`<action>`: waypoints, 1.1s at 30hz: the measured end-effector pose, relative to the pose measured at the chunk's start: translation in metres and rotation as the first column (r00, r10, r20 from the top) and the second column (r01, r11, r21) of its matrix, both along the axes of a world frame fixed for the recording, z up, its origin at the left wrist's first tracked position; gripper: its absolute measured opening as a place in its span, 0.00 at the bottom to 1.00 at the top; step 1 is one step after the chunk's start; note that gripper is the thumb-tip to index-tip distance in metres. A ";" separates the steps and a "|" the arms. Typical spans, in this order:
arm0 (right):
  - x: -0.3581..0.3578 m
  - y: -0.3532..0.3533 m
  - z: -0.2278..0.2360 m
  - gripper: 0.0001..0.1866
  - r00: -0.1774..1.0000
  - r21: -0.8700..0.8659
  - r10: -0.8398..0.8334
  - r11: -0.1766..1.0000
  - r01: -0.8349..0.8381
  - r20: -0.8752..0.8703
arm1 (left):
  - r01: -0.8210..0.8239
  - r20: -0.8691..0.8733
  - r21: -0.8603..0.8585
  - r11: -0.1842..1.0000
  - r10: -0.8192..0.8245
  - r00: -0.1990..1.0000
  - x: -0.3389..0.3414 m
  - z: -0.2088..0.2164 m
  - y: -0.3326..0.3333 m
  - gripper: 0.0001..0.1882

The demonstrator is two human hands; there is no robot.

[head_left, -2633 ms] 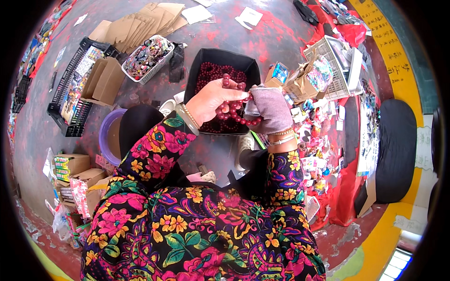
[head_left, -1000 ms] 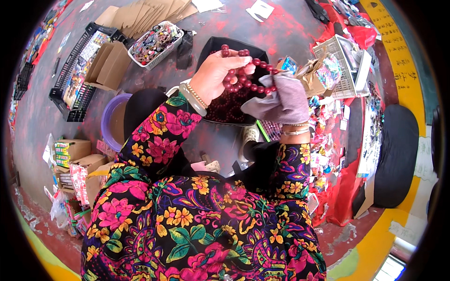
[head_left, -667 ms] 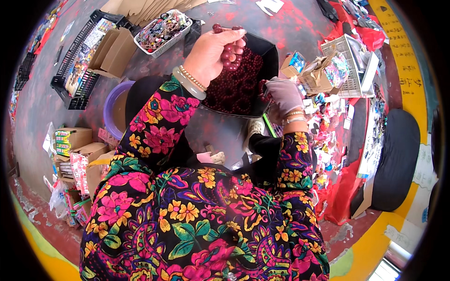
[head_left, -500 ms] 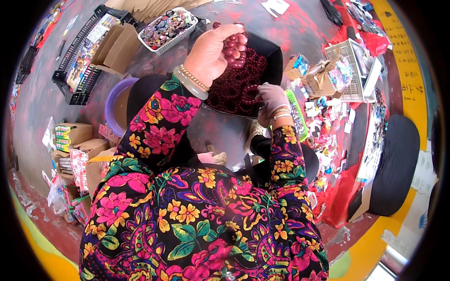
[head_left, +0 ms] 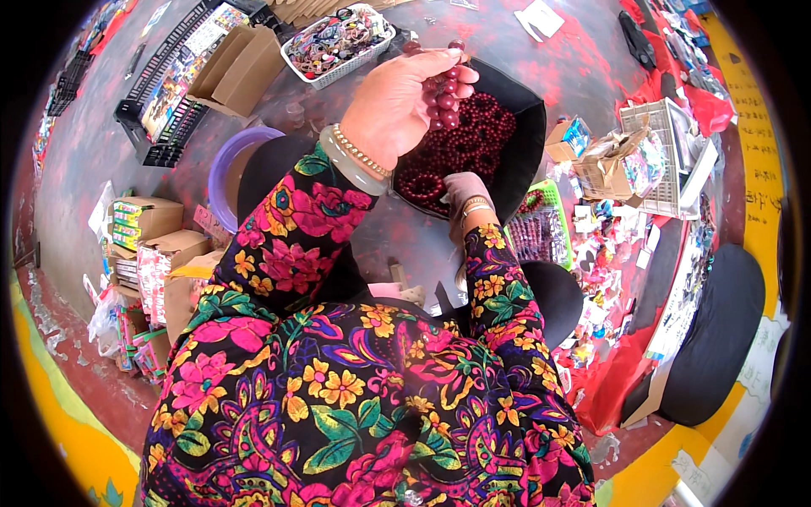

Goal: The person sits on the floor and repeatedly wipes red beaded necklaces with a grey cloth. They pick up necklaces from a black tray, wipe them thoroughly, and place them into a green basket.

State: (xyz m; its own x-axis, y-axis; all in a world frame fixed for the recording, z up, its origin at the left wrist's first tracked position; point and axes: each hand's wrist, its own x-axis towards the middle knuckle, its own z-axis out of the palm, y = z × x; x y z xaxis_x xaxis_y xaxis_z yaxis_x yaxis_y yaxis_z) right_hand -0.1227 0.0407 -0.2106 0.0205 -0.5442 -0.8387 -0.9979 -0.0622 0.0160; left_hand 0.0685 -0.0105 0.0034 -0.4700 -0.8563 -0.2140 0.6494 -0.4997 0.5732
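My left hand [head_left: 390, 100] is raised over the far left side of a black bin [head_left: 525, 152], its fingers closed round several dark red bead bracelets [head_left: 445, 106]. Beads hang from the fingertips, and a few stick out behind the hand. Inside the bin lies a heap of similar bead bracelets [head_left: 481, 127]. My right hand [head_left: 465, 193], in a pale thin glove, reaches down at the bin's near edge. Beside its fingers is one loop of red beads [head_left: 420, 186]. Those fingertips are hidden, so a grip cannot be made out.
Right of the bin stands a green tray [head_left: 557, 215] of beaded pieces. A white basket [head_left: 338, 72] of mixed bands is beyond my left hand, near an open cardboard box [head_left: 236, 72]. A purple tub [head_left: 226, 173] is at my left knee. Small packets litter the right side.
My right hand has moved left and down, from the bin's right side to its near edge. My left hand still holds the bracelets. The whole view has shifted slightly.
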 end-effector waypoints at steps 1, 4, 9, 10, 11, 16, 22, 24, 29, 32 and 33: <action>-0.006 0.004 0.003 0.06 1.000 -0.060 0.018 0.998 -0.018 0.000 | 0.005 0.004 0.003 1.000 -0.005 1.000 -0.002 0.003 0.001 0.11; -0.028 0.007 0.003 0.06 0.999 -0.269 0.034 0.963 -0.031 0.010 | 0.041 0.006 0.021 0.999 -0.041 0.999 -0.008 0.007 -0.001 0.10; -0.041 -0.011 0.118 0.16 0.871 -0.546 0.478 0.701 -0.458 -0.117 | 0.054 -0.018 -0.055 0.997 -0.055 0.998 -0.010 0.000 -0.003 0.10; -0.045 -0.006 0.145 0.19 0.901 -0.715 0.434 0.628 -0.309 -0.008 | 0.060 -0.014 -0.058 0.996 -0.061 0.998 -0.014 0.001 -0.006 0.10; -0.047 -0.002 0.172 0.23 0.893 -0.839 0.434 0.525 -0.145 0.117 | 0.062 -0.007 -0.058 0.996 -0.062 0.998 -0.015 0.001 -0.008 0.10; -0.028 0.011 0.255 0.23 0.841 -0.877 0.541 0.401 -0.264 -0.005 | 0.128 0.042 -0.137 0.982 -0.123 0.992 -0.015 -0.003 -0.007 0.10; -0.015 0.033 0.279 0.12 0.890 -0.808 0.337 0.403 -0.430 -0.306 | 0.387 0.007 -0.032 0.922 -0.387 0.922 -0.046 -0.017 0.014 0.07; -0.005 0.041 0.285 0.08 0.890 -0.761 0.290 0.465 -0.452 -0.352 | 0.445 0.064 -0.018 0.895 -0.443 0.894 -0.054 -0.023 0.013 0.06; -0.005 0.041 0.225 0.13 0.790 -0.808 0.245 0.365 0.463 0.563 | 0.480 0.136 -0.008 0.877 -0.475 0.870 -0.054 -0.024 0.015 0.04; -0.012 0.045 0.219 0.12 0.603 -0.668 0.289 0.300 0.681 0.744 | 0.417 0.116 -0.006 0.909 -0.413 0.903 -0.062 -0.020 0.014 0.04; -0.011 0.045 0.220 0.10 0.620 -0.689 0.300 0.300 0.660 0.725 | 0.382 0.161 -0.017 0.924 -0.374 0.913 -0.060 -0.018 0.013 0.04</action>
